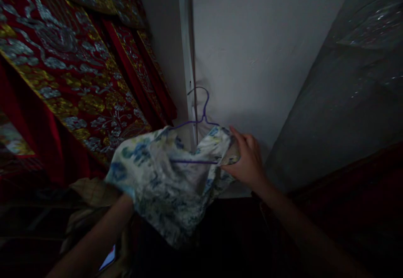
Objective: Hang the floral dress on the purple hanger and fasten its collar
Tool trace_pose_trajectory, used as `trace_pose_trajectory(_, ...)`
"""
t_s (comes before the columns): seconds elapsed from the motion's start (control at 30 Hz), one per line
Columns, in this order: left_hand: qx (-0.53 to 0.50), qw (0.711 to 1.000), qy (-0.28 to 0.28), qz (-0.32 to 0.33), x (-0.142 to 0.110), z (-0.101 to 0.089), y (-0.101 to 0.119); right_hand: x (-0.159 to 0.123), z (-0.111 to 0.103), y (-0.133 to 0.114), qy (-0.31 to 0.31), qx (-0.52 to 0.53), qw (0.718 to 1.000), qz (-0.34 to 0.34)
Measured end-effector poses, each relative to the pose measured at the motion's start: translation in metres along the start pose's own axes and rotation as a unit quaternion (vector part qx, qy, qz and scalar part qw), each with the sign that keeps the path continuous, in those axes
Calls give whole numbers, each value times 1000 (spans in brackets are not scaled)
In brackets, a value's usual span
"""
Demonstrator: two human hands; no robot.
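A white garment with blue and yellow flowers (pixel 176 181) hangs partly over a purple wire hanger (pixel 204 110). The hanger's hook points up, and its lower bar shows across the neck opening. At the right shoulder, my right hand (pixel 250 158) pinches the cloth by the hanger's end. My left forearm (pixel 107 223) reaches up under the garment's left side. The cloth hides my left hand, so its fingers do not show.
Red cloth embroidered in gold and silver (pixel 82 68) hangs at the left. A pale panel (pixel 252 51) stands behind the hanger, with a narrow upright strip (pixel 186 30) beside it. Clear plastic sheeting (pixel 355 85) covers the right. A lit screen (pixel 108 258) shows low at the left.
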State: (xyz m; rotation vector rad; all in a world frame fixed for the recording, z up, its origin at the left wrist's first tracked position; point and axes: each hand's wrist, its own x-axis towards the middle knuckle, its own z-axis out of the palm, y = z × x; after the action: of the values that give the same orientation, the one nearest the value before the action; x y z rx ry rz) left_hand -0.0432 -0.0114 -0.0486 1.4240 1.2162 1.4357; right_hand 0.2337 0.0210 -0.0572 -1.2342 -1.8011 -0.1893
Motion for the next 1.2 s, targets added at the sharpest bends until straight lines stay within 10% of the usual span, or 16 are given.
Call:
trace_pose_trajectory(0.17, -153, 981, -43, -114, -4, -26, -40, 46, -14, 12, 34, -55, 997, 38)
trace_pose_trajectory(0.33, -117, 985, 53, -111, -24, -12, -50, 67, -7, -19, 8, -16, 999, -33)
trace_pose_trajectory(0.5, -187, 959, 133, -167, -82, 25, -70, -23, 11, -40, 72, 142, 987, -7)
trace_pose_trajectory(0.67, -280, 922, 143, -226, -109, 52, -69, -131, 52, -64, -27, 365, 861, 353)
trace_pose_trajectory(0.77, -293, 912, 156, -242, -114, 61, -61, -149, 67, -74, -90, 438, 802, 397)
trace_pose_trajectory(0.9, -272, 920, 144, -244, -120, 65, -57, -136, 66, -75, -104, 472, 796, 364)
trace_pose_trajectory(1.0, -240, 935, 146, -217, -119, 59, -66, -133, 60, -70, -116, 482, 788, 366)
trace_pose_trajectory(1.13, -19, 936, 351, -26, -118, 54, -96, -141, 56, -66, -137, 480, 769, 399)
trace_pose_trajectory(1.2, 87, 926, 366, 44, -122, 62, -112, -143, 56, -67, -158, 478, 766, 399)
